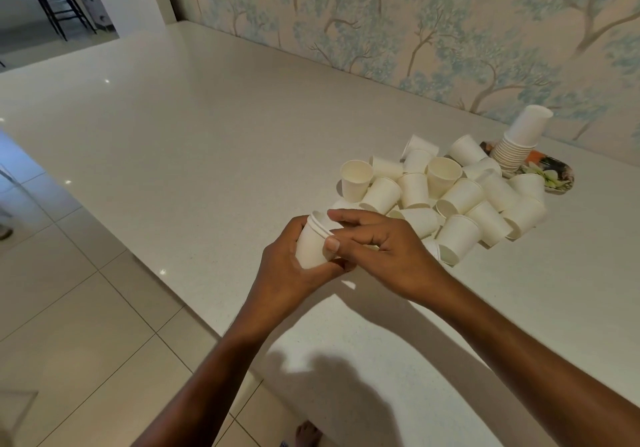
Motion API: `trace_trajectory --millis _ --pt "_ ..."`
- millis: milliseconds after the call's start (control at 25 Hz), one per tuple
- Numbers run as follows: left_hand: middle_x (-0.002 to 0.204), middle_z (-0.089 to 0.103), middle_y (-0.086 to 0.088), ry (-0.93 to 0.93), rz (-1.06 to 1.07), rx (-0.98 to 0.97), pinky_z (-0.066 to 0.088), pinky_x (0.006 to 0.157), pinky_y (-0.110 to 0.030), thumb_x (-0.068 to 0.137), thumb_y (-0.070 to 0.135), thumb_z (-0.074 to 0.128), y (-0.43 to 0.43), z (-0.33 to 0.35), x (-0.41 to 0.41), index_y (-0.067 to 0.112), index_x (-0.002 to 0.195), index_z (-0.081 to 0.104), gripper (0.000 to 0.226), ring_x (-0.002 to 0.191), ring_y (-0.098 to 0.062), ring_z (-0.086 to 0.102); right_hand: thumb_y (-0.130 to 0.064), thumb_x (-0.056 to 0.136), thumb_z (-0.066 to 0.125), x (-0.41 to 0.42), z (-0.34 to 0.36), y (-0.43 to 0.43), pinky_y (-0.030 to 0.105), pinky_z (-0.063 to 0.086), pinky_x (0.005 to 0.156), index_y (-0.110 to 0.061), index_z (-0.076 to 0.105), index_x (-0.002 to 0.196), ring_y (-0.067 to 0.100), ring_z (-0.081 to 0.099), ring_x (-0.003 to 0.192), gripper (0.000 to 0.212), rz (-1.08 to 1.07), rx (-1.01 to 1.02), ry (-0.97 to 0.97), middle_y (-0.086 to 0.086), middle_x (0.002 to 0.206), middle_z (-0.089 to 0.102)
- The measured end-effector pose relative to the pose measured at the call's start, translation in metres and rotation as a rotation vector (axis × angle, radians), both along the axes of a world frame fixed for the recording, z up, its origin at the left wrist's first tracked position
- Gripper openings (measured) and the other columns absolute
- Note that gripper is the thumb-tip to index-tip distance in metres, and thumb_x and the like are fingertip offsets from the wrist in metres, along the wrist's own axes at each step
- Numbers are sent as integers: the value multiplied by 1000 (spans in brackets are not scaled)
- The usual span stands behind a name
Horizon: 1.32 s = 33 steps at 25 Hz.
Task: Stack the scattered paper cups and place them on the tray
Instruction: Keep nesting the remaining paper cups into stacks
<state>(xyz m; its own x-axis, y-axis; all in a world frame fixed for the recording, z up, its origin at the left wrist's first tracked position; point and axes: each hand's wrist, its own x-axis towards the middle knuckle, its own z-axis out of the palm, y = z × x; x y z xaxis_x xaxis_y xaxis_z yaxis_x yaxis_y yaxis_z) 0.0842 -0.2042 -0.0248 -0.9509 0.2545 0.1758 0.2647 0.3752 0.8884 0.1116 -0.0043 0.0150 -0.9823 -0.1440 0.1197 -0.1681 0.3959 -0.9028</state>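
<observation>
On counter [173,127], toward three o'clock: pile [460,200] of loose cups, tumbled. At pile's two o'clock: tray [562,180] bearing tall stack [519,145]. Wrapped in left hand [289,268]: small nest [311,244], pinched at rim by right hand [388,250]. Looks light, thin-walled, easily crushed; best held gently round sidewall.

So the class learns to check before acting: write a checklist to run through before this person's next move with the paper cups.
1. Left hand grips short stack: ok.
2. Right hand free for another cup: not ok, its fingers pinch the short stack's rim.
3. Loose cups lie heaped on counter: ok.
4. Spare room on tray: cannot tell, cups hide it.
5. Tall stack stands on tray: ok.
</observation>
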Motion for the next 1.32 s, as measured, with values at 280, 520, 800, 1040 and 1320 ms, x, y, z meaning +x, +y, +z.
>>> trace_trajectory --millis 280,520,800,1040,1320 --pt "119 52 47 40 99 -21 48 68 0 74 78 79 -29 -7 -20 63 140 37 80 108 19 57 -42 103 70 -43 -7 1 37 54 108 -31 73 137 2 60 128 36 -81 261 90 -14 140 70" --pt "136 53 14 -70 170 -89 47 74 -12 81 60 80 -58 -24 -61 41 157 33 91 101 1 59 -67 91 68 -68 -25 -13 49 21 117 -36 53 155 23 47 141 73 12 992 177 -5 146 65" --pt "144 52 7 -61 155 -138 46 73 -12 86 50 83 -52 -37 -83 38 159 31 91 111 -14 59 -64 91 70 -80 -32 -28 44 32 102 -31 67 116 20 58 116 42 -26 1060 240 -8 118 72" --pt "145 53 7 -35 121 -153 50 77 -16 84 45 88 -47 -41 -94 36 156 35 90 113 -15 59 -49 88 83 -84 -19 -8 43 45 94 -26 71 85 14 64 96 26 -65 511 45 -11 95 73" --pt "153 54 9 61 -68 -160 52 99 -30 83 37 90 -22 -18 -112 33 157 43 88 124 -10 57 -32 93 83 -96 3 34 35 62 79 -24 76 90 14 73 85 12 -392 -21 28 -7 90 78"
